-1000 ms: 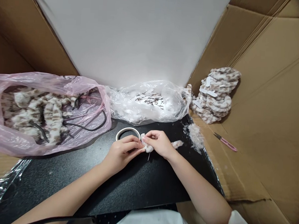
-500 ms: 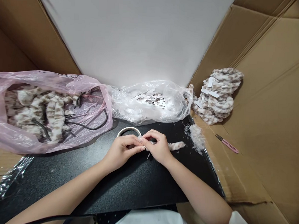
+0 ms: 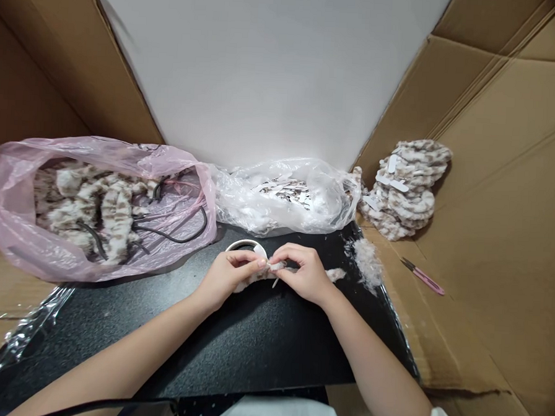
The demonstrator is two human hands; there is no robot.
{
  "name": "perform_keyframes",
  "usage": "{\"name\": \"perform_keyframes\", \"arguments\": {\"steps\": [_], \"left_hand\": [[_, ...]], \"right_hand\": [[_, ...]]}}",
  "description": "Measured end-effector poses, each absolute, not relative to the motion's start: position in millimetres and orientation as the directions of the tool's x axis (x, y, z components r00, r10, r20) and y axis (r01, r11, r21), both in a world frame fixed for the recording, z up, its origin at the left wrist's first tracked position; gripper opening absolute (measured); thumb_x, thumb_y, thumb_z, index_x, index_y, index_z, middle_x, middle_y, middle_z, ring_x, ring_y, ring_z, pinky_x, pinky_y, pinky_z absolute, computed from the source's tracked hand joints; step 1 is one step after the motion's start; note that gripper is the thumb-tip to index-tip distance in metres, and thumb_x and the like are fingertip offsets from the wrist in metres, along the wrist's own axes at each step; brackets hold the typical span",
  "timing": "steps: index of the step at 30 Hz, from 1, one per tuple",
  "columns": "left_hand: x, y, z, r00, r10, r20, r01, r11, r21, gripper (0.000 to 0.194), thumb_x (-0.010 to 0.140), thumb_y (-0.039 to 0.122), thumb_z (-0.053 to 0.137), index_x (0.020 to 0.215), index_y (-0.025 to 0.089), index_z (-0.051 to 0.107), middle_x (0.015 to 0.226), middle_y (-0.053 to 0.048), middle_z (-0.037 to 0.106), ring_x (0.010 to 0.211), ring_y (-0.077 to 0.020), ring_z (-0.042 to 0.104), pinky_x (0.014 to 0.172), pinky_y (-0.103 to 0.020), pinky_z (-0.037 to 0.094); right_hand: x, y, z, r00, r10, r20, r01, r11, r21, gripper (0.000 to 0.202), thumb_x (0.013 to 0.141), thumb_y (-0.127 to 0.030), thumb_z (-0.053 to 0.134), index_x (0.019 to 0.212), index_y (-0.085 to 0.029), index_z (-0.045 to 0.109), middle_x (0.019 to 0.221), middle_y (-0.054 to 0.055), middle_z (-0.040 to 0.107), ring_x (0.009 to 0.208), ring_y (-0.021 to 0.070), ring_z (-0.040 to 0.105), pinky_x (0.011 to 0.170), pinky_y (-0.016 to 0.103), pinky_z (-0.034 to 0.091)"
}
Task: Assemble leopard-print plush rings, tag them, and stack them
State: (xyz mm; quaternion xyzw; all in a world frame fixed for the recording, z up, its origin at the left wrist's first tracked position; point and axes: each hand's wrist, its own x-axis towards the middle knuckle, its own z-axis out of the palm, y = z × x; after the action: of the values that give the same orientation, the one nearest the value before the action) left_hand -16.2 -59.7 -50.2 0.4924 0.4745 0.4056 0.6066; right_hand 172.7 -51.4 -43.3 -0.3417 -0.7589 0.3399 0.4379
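Over the black table, my left hand (image 3: 225, 276) and my right hand (image 3: 304, 273) meet, fingertips closed in a pinch on a small whitish end of a furry strip (image 3: 277, 266). Its white and light brown fur shows beneath my left hand, and a furry end (image 3: 335, 274) pokes out beyond my right hand. A thin pale sliver (image 3: 275, 283) sticks out below the right fingers; what it belongs to is unclear. Just behind my left hand lies a white ring (image 3: 234, 243), like a tape roll, partly covered by the fingers.
A pink plastic bag (image 3: 7, 218) of furry pieces and dark cords stands left. Behind my hands lies a clear bag (image 3: 241, 200) of white tags. To the right are stacked furry strips (image 3: 406, 190), loose fluff (image 3: 366, 262) and pink-handled thread snips (image 3: 423, 276). Cardboard walls (image 3: 501, 201) flank the table.
My fingertips have drawn slightly apart, exposing the whitish end between them. More fur shows below my left hand. The whole view has shifted a little.
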Motion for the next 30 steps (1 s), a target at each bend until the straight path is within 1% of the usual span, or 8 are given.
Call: {"name": "perform_keyframes", "arguments": {"steps": [3,5,8,11,14,18,22,30], "left_hand": [[-18,-56,-53,0.246,0.922,-0.299,-0.127,0.337,0.933,0.038,0.071,0.050,0.070,0.077,0.012,0.075,0.067,-0.007,0.070,0.062,-0.0168,0.063,0.058,-0.025,0.046],[-19,-54,-53,0.256,0.910,-0.327,-0.129,0.367,0.921,0.034,0.067,0.045,0.074,0.075,0.012,0.075,0.069,-0.007,0.071,0.063,-0.0157,0.062,0.059,-0.023,0.045],[-21,-53,-51,0.280,0.904,-0.323,-0.074,0.356,0.932,0.029,0.061,0.038,0.079,0.075,0.013,0.076,0.071,-0.006,0.072,0.061,-0.0132,0.060,0.057,-0.021,0.043],[-21,-54,-48,0.306,0.897,-0.319,-0.015,0.340,0.940,0.032,0.064,0.041,0.078,0.079,0.013,0.076,0.064,-0.004,0.068,0.053,-0.0102,0.053,0.049,-0.020,0.037],[-20,-56,-46,0.321,0.916,-0.239,0.027,0.243,0.970,0.030,0.067,0.041,0.076,0.081,0.014,0.076,0.071,-0.005,0.070,0.060,-0.0122,0.058,0.054,-0.021,0.041],[-18,-58,-48,0.291,0.957,0.010,0.104,-0.042,0.994,0.020,0.073,0.035,0.073,0.079,0.016,0.076,0.083,-0.007,0.074,0.078,-0.0184,0.065,0.071,-0.027,0.050],[-16,-60,-49,0.228,0.954,0.195,0.136,-0.230,0.964,0.012,0.074,0.029,0.072,0.075,0.017,0.076,0.082,-0.007,0.075,0.076,-0.0191,0.067,0.071,-0.028,0.052],[-12,-64,-50,0.183,0.933,0.309,0.140,-0.336,0.931,0.006,0.073,0.018,0.071,0.074,0.017,0.076,0.078,-0.006,0.076,0.072,-0.0170,0.068,0.069,-0.026,0.054]], "right_hand": [[174,-51,-42,-0.447,0.768,0.460,0.221,0.592,-0.775,0.015,0.078,-0.006,0.061,0.082,-0.018,0.070,0.083,0.005,0.068,0.078,0.0155,0.064,0.073,0.027,0.050],[175,-51,-41,-0.493,0.739,0.460,0.214,0.615,-0.759,0.018,0.079,-0.004,0.059,0.084,-0.018,0.069,0.084,0.005,0.067,0.079,0.0152,0.064,0.073,0.026,0.050],[177,-51,-39,-0.537,0.713,0.450,0.219,0.633,-0.742,0.019,0.080,-0.004,0.057,0.085,-0.018,0.069,0.086,0.005,0.067,0.079,0.0149,0.064,0.073,0.026,0.050],[179,-52,-37,-0.546,0.725,0.420,0.248,0.619,-0.745,0.018,0.080,-0.005,0.057,0.084,-0.018,0.069,0.084,0.005,0.066,0.078,0.0147,0.063,0.071,0.026,0.050],[180,-52,-34,-0.515,0.774,0.369,0.285,0.561,-0.778,0.013,0.079,-0.008,0.061,0.081,-0.017,0.069,0.082,0.004,0.067,0.075,0.0146,0.062,0.070,0.026,0.048],[177,-52,-33,-0.407,0.889,0.210,0.298,0.347,-0.890,0.004,0.075,-0.015,0.066,0.077,-0.016,0.070,0.076,0.003,0.068,0.070,0.0146,0.061,0.065,0.026,0.046],[172,-51,-34,-0.349,0.935,-0.062,0.114,-0.024,-0.993,0.014,0.067,-0.026,0.074,0.071,-0.014,0.069,0.063,-0.001,0.063,0.057,0.0116,0.057,0.056,0.024,0.045],[164,-50,-34,-0.303,0.878,-0.370,-0.162,-0.430,-0.888,0.014,0.051,-0.019,0.075,0.053,-0.014,0.062,0.049,-0.002,0.061,0.042,0.0056,0.050,0.043,0.018,0.040]]}}
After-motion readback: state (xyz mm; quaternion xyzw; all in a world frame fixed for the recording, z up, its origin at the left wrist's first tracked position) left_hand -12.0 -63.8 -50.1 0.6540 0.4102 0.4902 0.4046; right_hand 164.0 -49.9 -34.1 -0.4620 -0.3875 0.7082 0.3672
